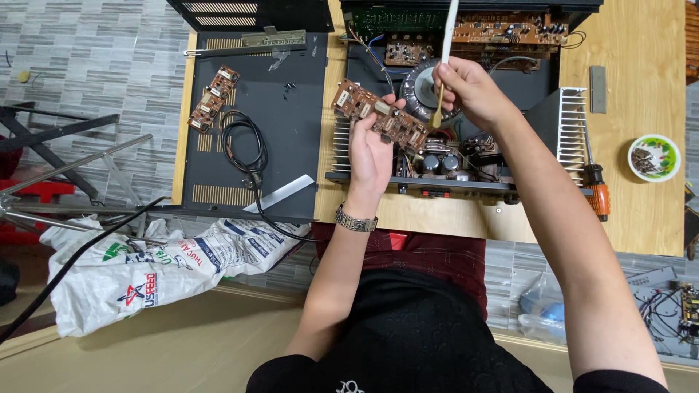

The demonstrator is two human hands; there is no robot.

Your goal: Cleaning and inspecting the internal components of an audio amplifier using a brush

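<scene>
1. Head view: the left hand (371, 149) grips a long brown populated circuit board (380, 116), its long axis slanting down-right from the fingers.
2. The right hand (470, 91) pinches a white-handled, pale-bristled brush (444, 54), bristles just right of the board's lower end.

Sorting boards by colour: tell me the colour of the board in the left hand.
Brown, studded with small components: the circuit board held in the left hand, head view.

an electronics repair workshop, likely set up in a home: an opened amplifier chassis (451, 145) with bare circuit boards lies on a low wooden tabletop (641, 182), beside its removed black cover (255, 124), a screwdriver (597, 191) and a bowl of screws (654, 157), over a tiled floor (87, 58).
</scene>
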